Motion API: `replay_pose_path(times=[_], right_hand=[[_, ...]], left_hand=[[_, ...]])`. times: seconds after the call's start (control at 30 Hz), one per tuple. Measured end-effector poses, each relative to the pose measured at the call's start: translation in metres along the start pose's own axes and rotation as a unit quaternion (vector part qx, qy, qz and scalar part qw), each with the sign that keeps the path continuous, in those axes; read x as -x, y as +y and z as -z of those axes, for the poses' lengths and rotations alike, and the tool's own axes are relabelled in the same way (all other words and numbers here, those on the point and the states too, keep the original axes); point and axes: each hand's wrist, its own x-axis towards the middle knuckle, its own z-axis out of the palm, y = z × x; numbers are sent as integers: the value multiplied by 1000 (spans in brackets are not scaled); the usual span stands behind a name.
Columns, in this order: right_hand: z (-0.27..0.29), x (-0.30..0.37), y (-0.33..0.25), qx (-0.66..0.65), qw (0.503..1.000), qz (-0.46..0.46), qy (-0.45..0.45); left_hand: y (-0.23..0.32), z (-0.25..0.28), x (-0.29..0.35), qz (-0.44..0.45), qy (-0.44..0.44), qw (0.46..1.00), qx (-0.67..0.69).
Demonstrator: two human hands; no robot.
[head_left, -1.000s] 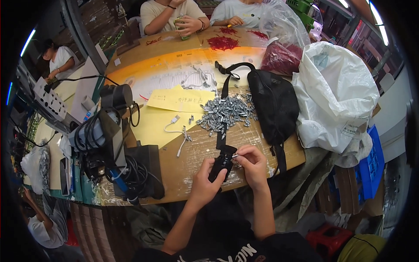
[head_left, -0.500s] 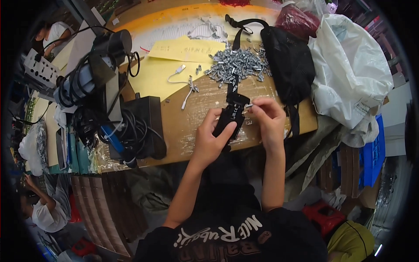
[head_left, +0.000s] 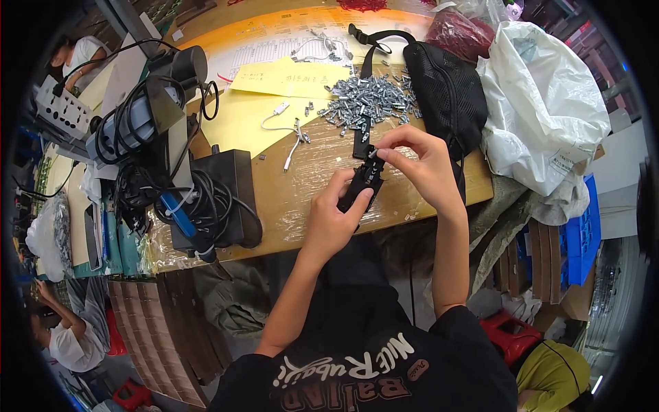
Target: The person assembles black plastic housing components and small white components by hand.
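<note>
My left hand [head_left: 331, 216] is closed around a black block-like piece [head_left: 359, 185] with small light marks on its face, held over the table's near part. My right hand [head_left: 424, 168] pinches a small silvery metal connector [head_left: 373, 154] between thumb and fingertips, at the far end of the black piece. Whether the connector sits inside it is too small to tell. Just beyond lies a heap of similar silvery connectors [head_left: 367, 99], with a black strap end [head_left: 360, 146] coming out on its near side.
A black mesh bag [head_left: 449, 96] and a white plastic bag [head_left: 542, 110] stand right of the heap. White cables [head_left: 292, 154] lie by yellow paper [head_left: 240, 123]. At left, a black box [head_left: 233, 185] carries tangled black cables [head_left: 199, 206]. Other people sit at far left and lower right.
My right hand has moved from the right side of the black piece up to its far end with the connector. A hinged-looking black part above it no longer stands out. My left hand stays in place.
</note>
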Motion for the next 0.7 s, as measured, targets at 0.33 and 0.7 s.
replay_pose_path(times=[0.33, 0.7], right_hand=[[8, -7, -19, 132, 991, 6, -30], [0, -27, -24, 170, 979, -62, -93]], left_hand=[[-2, -2, 0, -14, 19, 996, -86], [-3, 1, -3, -13, 21, 998, -60]])
